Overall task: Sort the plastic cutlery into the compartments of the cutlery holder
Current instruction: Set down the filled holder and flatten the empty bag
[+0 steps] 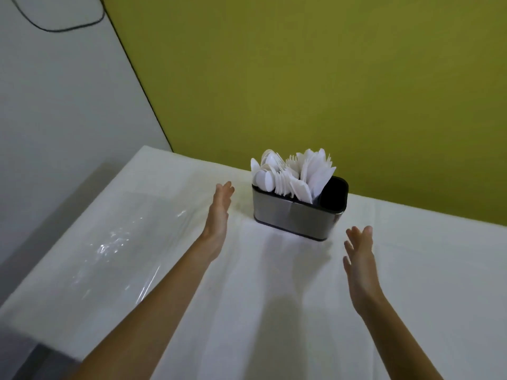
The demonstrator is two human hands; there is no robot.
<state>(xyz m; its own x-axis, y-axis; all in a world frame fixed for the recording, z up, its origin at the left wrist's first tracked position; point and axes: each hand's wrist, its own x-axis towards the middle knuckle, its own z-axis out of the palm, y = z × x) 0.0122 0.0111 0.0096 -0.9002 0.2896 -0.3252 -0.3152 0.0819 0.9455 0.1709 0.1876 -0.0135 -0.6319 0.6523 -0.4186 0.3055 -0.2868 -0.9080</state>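
A steel cutlery holder (293, 218) with a black inner liner stands on the white table, near its far edge. White plastic cutlery (290, 174) stands upright in it: spoons at the left, forks in the middle, knives right of them. The rightmost compartment looks dark and holds nothing that I can see. My left hand (219, 212) hovers flat and open just left of the holder, not touching it. My right hand (360, 261) is open with fingers spread, in front of the holder and to its right, also apart from it.
A clear plastic sheet or bag (120, 242) lies flat on the white tablecloth (247, 297) at the left. A yellow-green wall runs right behind the table's far edge. The table's left edge drops off beside a white wall.
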